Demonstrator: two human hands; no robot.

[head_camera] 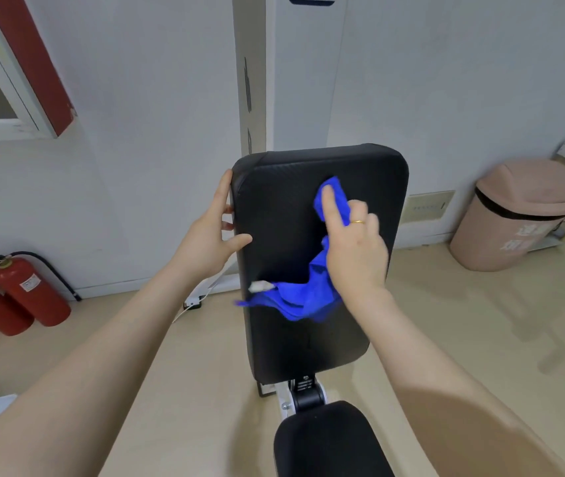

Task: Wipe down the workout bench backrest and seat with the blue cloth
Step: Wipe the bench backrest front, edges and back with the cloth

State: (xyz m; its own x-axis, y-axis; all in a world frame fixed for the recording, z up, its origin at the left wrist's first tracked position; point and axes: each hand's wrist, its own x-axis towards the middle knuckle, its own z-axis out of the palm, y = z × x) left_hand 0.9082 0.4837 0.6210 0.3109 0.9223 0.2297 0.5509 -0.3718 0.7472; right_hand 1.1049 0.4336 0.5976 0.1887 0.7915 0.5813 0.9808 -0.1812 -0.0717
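- The seat (pixel 329 438), a black padded block, sits nearest at the bottom of the view, bare, with the hinge bracket (pixel 305 390) joining it to the pad beyond. It looks firm and smooth, so a cloth should slide over it easily.
- The backrest (pixel 284 342) rises tilted away from the seat, long and narrow with rounded corners. Its vinyl-like face looks stiff underneath and slightly giving on top. It is probably heavy enough on its frame not to shift under a wipe, though steadying it is prudent.
- The blue cloth (pixel 303 301) is soft, light and limp. Most of it hangs bunched at mid-backrest, with a white tag (pixel 259 286) sticking out to the left. It will fold and trail, so it is best held bunched under the palm.
- The right hand (pixel 355 249) has its fingers curled round the cloth, with the forefinger extended and pressing the cloth's top end against the upper pad.
- The left hand (pixel 210 232) holds the backrest's left edge, thumb on the front face and fingers round the side.
- Floor lies open on both sides of the bench, giving room to sweep. Fire extinguishers (pixel 16 290) stand well apart at the left, and a pink bin (pixel 511 218) at the right.
- The wall (pixel 157 132) stands close behind the pad's top edge, so strokes there have little room beyond.
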